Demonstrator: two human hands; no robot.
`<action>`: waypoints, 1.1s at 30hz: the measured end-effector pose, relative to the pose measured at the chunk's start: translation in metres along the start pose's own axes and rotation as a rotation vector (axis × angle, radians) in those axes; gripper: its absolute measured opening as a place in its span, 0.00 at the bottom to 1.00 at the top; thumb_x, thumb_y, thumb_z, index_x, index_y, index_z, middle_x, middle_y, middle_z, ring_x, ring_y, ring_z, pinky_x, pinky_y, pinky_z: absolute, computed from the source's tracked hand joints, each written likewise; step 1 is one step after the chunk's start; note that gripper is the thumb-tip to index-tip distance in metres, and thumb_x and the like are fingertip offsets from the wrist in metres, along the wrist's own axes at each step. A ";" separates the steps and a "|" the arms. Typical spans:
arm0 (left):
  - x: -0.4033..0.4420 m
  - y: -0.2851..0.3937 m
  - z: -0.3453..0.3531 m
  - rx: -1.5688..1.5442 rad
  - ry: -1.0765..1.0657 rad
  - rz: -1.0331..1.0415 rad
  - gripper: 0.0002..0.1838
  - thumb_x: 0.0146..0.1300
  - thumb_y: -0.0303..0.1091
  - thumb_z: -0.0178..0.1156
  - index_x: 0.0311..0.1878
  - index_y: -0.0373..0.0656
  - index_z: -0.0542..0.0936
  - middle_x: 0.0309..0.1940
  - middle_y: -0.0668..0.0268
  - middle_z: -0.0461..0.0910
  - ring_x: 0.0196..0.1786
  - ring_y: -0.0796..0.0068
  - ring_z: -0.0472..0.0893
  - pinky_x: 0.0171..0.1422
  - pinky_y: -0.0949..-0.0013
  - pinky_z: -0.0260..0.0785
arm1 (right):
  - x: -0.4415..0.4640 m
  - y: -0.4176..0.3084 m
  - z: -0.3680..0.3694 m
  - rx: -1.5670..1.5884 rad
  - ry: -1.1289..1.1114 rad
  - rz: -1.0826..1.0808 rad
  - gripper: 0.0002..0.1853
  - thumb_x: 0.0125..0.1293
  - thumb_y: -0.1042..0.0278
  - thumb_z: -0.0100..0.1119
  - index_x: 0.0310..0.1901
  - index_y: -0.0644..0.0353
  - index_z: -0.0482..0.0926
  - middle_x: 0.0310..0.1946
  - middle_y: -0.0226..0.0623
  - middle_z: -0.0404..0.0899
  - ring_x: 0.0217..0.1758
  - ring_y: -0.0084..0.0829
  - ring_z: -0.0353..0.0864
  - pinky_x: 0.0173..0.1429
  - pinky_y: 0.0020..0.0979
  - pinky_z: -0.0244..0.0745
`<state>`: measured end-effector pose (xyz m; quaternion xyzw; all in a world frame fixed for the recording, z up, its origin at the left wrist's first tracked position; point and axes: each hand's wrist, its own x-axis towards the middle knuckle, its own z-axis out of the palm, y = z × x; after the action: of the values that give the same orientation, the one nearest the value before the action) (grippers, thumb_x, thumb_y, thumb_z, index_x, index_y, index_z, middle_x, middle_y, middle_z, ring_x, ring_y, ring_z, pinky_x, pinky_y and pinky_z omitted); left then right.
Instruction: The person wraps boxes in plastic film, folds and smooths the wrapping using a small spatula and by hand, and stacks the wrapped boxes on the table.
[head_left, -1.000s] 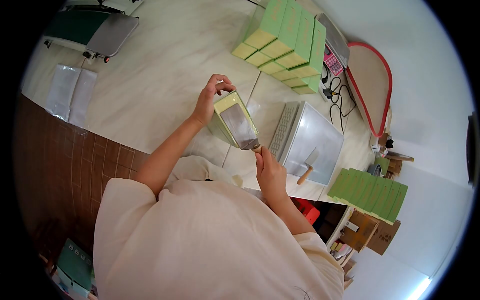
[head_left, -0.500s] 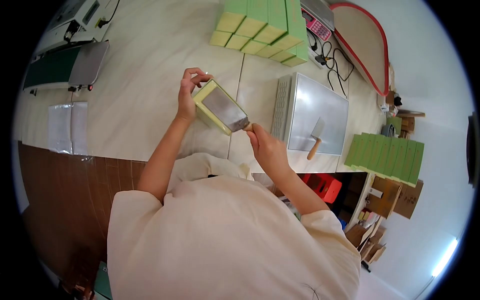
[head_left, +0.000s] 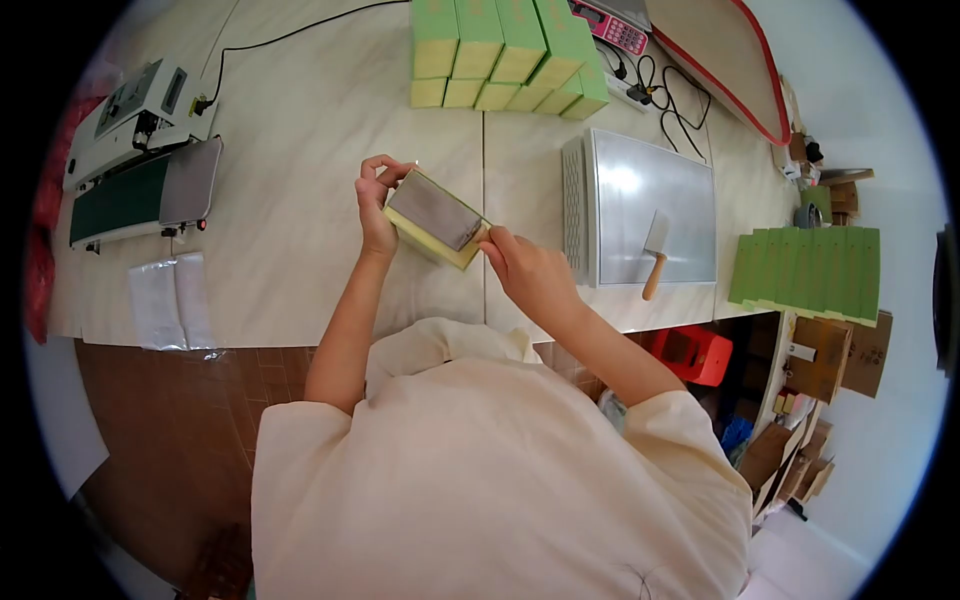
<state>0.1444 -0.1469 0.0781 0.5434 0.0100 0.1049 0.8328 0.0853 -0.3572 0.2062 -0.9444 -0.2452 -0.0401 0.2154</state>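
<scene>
Right hand: one, fingers closed around the handle end of a metal scraper, the handle itself mostly hidden. Left hand: one, half curled, thumb and fingers on the outer end of a pale yellow-green box. Said box: held tilted between the two hands, the scraper's broad grey blade lying over its upward face; contact along the whole blade cannot be told. Table: pale, marbled, beneath both hands. Metal-topped case: just right of the right hand, perforated along the side nearest it. Second scraper: wooden handle, lying on that case. Red stool: lower right of the right hand, under the table edge. Stacked green boxes: beyond both hands. Plastic sleeves: left of the left hand, at the table edge. Machine with green belt: farther left. Row of green boxes: well to the right of the right hand.
</scene>
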 end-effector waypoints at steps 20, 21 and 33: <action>-0.008 0.015 0.005 0.208 -0.095 -0.001 0.46 0.68 0.75 0.27 0.62 0.39 0.69 0.54 0.52 0.80 0.60 0.63 0.76 0.66 0.64 0.63 | -0.090 0.185 0.018 0.262 0.496 0.869 0.19 0.76 0.54 0.46 0.44 0.64 0.78 0.29 0.48 0.81 0.31 0.43 0.81 0.38 0.41 0.73; -0.012 0.017 0.006 0.270 -0.116 0.011 0.48 0.67 0.76 0.28 0.66 0.38 0.67 0.56 0.52 0.79 0.62 0.64 0.74 0.68 0.64 0.62 | -0.097 0.195 0.023 0.209 0.548 0.908 0.20 0.76 0.53 0.45 0.44 0.63 0.78 0.30 0.49 0.82 0.33 0.46 0.82 0.39 0.43 0.73; 0.012 0.027 0.046 0.419 -0.452 -0.135 0.64 0.37 0.69 0.76 0.73 0.43 0.59 0.56 0.62 0.71 0.59 0.68 0.71 0.66 0.62 0.63 | -0.092 0.170 0.016 -0.448 0.517 0.662 0.15 0.67 0.64 0.59 0.51 0.62 0.75 0.51 0.49 0.79 0.54 0.52 0.76 0.55 0.51 0.70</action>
<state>0.1577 -0.1759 0.1225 0.7110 -0.1177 -0.0785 0.6889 0.0860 -0.5244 0.1092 -0.9539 0.1452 -0.2551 0.0617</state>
